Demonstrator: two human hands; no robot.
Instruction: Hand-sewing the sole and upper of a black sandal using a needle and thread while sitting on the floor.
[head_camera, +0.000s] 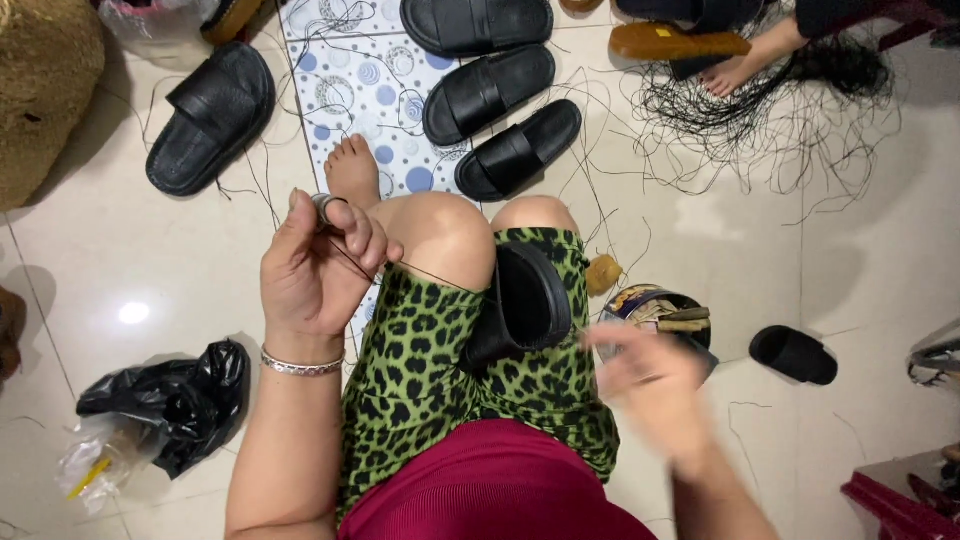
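A black slide sandal (520, 303) rests wedged between my knees on my green leopard-print shorts. My left hand (318, 262), with a metal ring on a finger and a silver bracelet at the wrist, is raised over my left knee and pinches a thin dark thread (430, 272) that runs taut across to the sandal. My right hand (650, 385) is blurred with motion to the right of the sandal, fingers loosely curled; what it holds cannot be made out.
Several black slide sandals (488, 92) lie on the tiled floor ahead, another (208, 115) at the left. A round tin of tools (662, 312) and a black strap piece (793, 354) sit at right. Tangled black thread (760, 110) surrounds another person's foot (735, 66). Black plastic bag (170, 400) lower left.
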